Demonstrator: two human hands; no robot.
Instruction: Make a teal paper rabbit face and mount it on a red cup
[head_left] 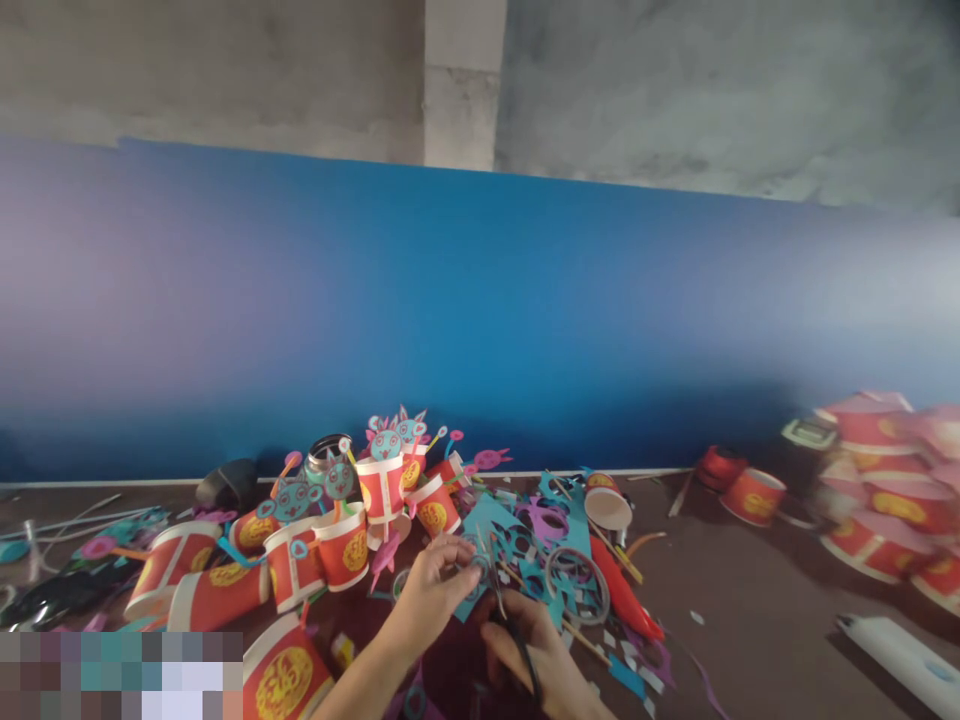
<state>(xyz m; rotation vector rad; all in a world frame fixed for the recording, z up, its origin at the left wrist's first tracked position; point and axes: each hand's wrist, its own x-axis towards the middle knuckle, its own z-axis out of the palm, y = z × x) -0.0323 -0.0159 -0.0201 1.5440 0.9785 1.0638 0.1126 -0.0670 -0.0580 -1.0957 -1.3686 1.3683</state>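
Between the fingers and thumb of my left hand [436,590] is a piece of blue paper [469,603], pinched near its edge. My right hand [536,645] grips a pair of scissors [504,602] by the black handles, the metal blades pointing up and away beside the blue paper. Whether the blades touch the paper I cannot tell. Left of my hands stand red and yellow paper cups [345,550] bearing cut-out blue animal faces [386,446]. Blue and purple paper scraps [544,525] lie just beyond the scissors.
A roll of clear tape [577,585] rests on the scraps, near a red tube-like object [626,595]. Piled cups [885,490] and a white object [904,655] sit at the right. A blue panel [480,320] rises behind the dark table [720,590].
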